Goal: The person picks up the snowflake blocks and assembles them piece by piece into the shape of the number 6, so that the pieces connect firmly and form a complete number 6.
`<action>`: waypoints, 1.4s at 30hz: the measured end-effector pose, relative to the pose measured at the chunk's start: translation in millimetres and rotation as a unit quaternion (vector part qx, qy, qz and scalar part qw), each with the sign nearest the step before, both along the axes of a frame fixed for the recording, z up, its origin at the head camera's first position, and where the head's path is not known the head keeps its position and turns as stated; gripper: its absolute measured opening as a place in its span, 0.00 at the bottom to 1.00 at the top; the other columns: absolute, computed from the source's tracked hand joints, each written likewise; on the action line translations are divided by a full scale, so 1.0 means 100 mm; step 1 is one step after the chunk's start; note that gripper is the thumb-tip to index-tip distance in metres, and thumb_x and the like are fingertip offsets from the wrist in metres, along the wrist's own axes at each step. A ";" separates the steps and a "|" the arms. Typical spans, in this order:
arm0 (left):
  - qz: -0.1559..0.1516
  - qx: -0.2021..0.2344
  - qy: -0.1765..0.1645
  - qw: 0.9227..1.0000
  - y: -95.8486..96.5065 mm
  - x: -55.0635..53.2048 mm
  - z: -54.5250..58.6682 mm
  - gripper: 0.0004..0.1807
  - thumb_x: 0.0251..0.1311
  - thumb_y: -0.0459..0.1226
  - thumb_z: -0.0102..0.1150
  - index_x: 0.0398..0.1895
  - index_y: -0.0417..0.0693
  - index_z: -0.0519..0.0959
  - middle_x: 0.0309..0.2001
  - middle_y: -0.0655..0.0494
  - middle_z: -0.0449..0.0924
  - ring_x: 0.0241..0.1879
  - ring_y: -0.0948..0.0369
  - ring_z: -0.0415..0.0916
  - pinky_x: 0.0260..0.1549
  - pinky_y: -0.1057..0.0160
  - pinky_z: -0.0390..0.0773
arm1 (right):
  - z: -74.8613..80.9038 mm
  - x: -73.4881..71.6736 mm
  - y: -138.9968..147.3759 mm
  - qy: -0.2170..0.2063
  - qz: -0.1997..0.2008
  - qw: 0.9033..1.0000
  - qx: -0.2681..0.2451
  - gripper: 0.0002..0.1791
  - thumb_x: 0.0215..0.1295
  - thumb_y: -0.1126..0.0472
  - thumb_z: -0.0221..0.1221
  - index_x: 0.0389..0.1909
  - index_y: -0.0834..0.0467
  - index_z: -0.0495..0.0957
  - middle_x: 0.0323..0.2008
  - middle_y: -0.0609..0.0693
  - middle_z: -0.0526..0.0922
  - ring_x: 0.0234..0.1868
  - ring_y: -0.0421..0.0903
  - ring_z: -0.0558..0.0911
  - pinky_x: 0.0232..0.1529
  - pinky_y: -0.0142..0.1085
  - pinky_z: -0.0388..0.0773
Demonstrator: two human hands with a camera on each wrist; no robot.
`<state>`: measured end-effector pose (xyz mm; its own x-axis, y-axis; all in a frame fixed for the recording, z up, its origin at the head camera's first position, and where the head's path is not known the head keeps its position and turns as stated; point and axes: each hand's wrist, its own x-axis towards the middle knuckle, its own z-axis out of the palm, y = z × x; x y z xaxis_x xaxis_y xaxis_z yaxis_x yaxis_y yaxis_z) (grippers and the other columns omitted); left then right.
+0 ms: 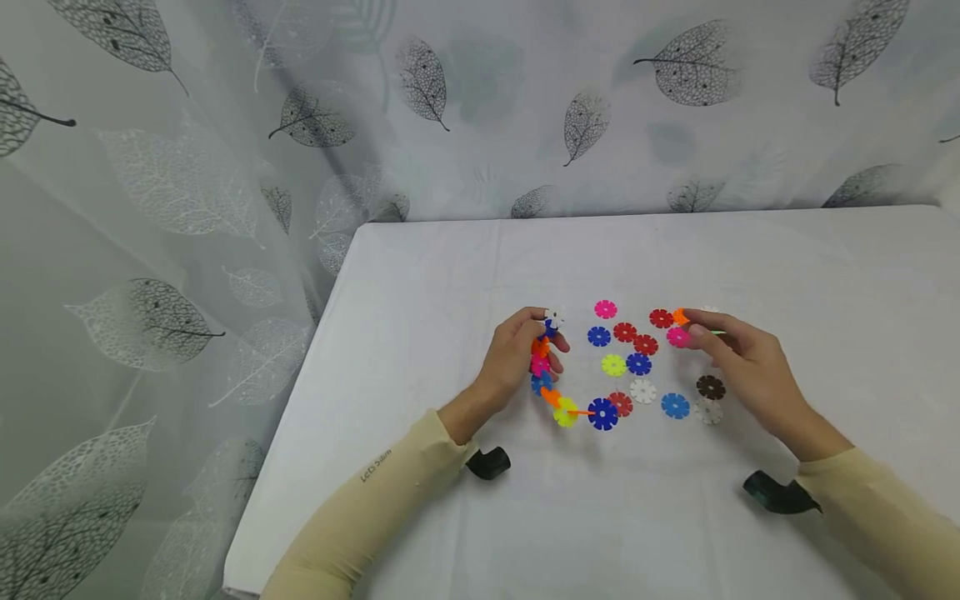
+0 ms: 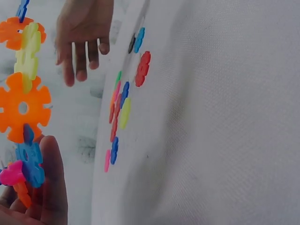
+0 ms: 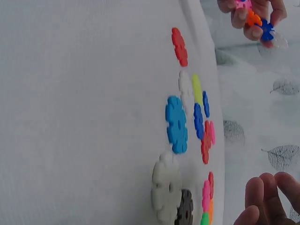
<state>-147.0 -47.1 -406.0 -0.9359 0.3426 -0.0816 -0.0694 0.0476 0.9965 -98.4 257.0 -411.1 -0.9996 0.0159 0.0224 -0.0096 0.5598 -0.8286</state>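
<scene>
My left hand (image 1: 510, 358) grips the upper end of a chain of flower-shaped interlocking discs (image 1: 541, 364). White, blue, orange, pink and yellow discs show in it, and it curves down to a dark blue disc (image 1: 603, 414) at its low end. In the left wrist view, a large orange disc (image 2: 41, 108) of the chain hangs above the left fingers (image 2: 52, 173). My right hand (image 1: 750, 367) hovers by the loose orange disc (image 1: 680, 317) and pink disc (image 1: 678, 337). Its fingers (image 3: 255, 192) look loosely extended in the right wrist view, with nothing held.
Loose discs lie scattered on the white-covered table (image 1: 450, 275): several red, blue and white ones, a yellow disc (image 1: 613, 365), a light blue disc (image 1: 675, 406) and a dark brown disc (image 1: 711, 387). A leaf-print curtain (image 1: 480, 108) hangs behind and to the left.
</scene>
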 end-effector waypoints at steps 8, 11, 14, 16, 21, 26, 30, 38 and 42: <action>0.008 0.002 -0.025 1.000 -0.01 0.00 0.00 0.18 0.79 0.41 0.36 0.55 0.37 0.71 0.36 0.48 0.81 0.24 0.53 0.81 0.31 0.61 0.85 | -0.07 0.05 0.26 -0.053 -0.037 0.997 0.031 0.30 0.76 0.43 0.54 0.70 0.56 0.72 0.57 0.56 0.76 0.47 0.48 0.73 0.30 0.28 0.73; 0.013 0.007 -0.038 0.999 -0.02 -0.01 0.01 0.17 0.79 0.42 0.38 0.53 0.40 0.72 0.36 0.48 0.82 0.24 0.54 0.80 0.30 0.61 0.85 | -0.11 0.08 0.32 -0.074 -0.029 0.996 0.051 0.31 0.75 0.43 0.54 0.70 0.58 0.72 0.61 0.62 0.75 0.52 0.54 0.72 0.32 0.25 0.73; 0.016 0.012 -0.042 0.999 -0.01 -0.01 0.01 0.15 0.79 0.43 0.40 0.52 0.43 0.73 0.36 0.48 0.83 0.24 0.56 0.81 0.29 0.63 0.84 | -0.14 0.11 0.37 -0.082 -0.012 0.994 0.071 0.30 0.75 0.44 0.56 0.67 0.60 0.74 0.60 0.66 0.75 0.56 0.61 0.72 0.32 0.23 0.73; 0.018 0.016 -0.042 0.999 -0.01 -0.01 0.01 0.15 0.79 0.43 0.41 0.53 0.44 0.73 0.37 0.48 0.84 0.25 0.56 0.82 0.29 0.65 0.83 | -0.15 0.14 0.41 -0.085 0.001 0.993 0.081 0.29 0.74 0.46 0.58 0.65 0.62 0.76 0.58 0.68 0.77 0.56 0.64 0.73 0.32 0.24 0.74; 0.017 0.007 -0.044 0.999 0.00 -0.01 0.02 0.18 0.79 0.45 0.45 0.61 0.46 0.73 0.40 0.51 0.86 0.30 0.56 0.85 0.28 0.67 0.78 | -0.20 0.16 0.47 -0.093 0.038 0.989 0.111 0.28 0.70 0.47 0.64 0.60 0.63 0.79 0.54 0.66 0.81 0.52 0.61 0.77 0.32 0.27 0.77; 0.011 -0.002 -0.037 0.999 0.01 0.00 0.03 0.23 0.78 0.46 0.47 0.70 0.48 0.69 0.43 0.54 0.87 0.35 0.55 0.86 0.32 0.64 0.79 | -0.22 0.15 0.50 -0.113 0.069 0.982 0.133 0.29 0.64 0.46 0.68 0.59 0.62 0.81 0.49 0.61 0.83 0.49 0.58 0.77 0.31 0.32 0.78; 0.005 -0.003 -0.030 1.000 0.02 0.01 0.04 0.26 0.77 0.47 0.50 0.73 0.50 0.68 0.45 0.56 0.87 0.37 0.55 0.87 0.35 0.62 0.81 | -0.21 0.12 0.50 -0.112 0.079 0.979 0.150 0.30 0.60 0.47 0.72 0.58 0.62 0.81 0.44 0.56 0.84 0.44 0.54 0.75 0.29 0.33 0.76; -0.009 -0.006 -0.012 1.000 0.02 0.03 0.02 0.28 0.75 0.47 0.54 0.74 0.53 0.68 0.47 0.58 0.87 0.40 0.56 0.87 0.36 0.62 0.81 | -0.20 0.10 0.49 -0.098 0.085 0.978 0.162 0.29 0.56 0.50 0.74 0.55 0.61 0.82 0.42 0.53 0.83 0.41 0.53 0.75 0.29 0.33 0.75; -0.018 0.000 -0.007 1.000 0.02 0.03 0.02 0.27 0.74 0.48 0.55 0.74 0.55 0.70 0.47 0.57 0.87 0.39 0.56 0.87 0.34 0.62 0.82 | -0.19 0.08 0.46 -0.098 0.090 0.978 0.159 0.30 0.54 0.52 0.76 0.54 0.62 0.81 0.42 0.55 0.82 0.41 0.53 0.74 0.28 0.33 0.75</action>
